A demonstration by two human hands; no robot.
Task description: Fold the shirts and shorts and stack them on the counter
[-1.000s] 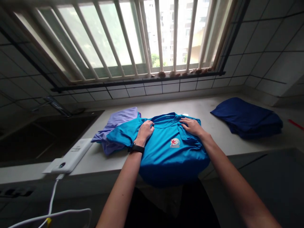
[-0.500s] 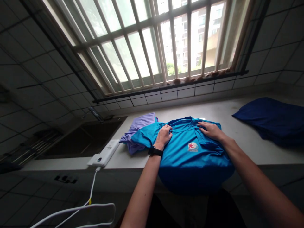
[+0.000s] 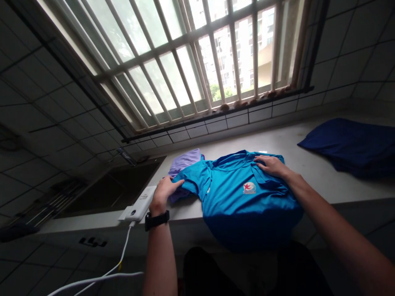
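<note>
White and smooth, the counter [image 3: 308,181] runs across my view, and a blue shirt [image 3: 247,211] lies face up on it, its thin, glossy, creased body drooping off the front. Navy cloth [image 3: 354,144] is heaped to the right; soft lilac cloth [image 3: 187,159] lies partly under the left sleeve [image 3: 193,176]. By my reading, the right sleeve [image 3: 262,174] is already turned in, the left one not yet. My left hand [image 3: 165,191] seems to pinch that sleeve's end; my right hand [image 3: 272,166] rests loosely, unclenched, near the round logo [image 3: 249,188].

Both hands [image 3: 166,189] [image 3: 271,165] reach forward, left thumb extended, right palm down.
</note>
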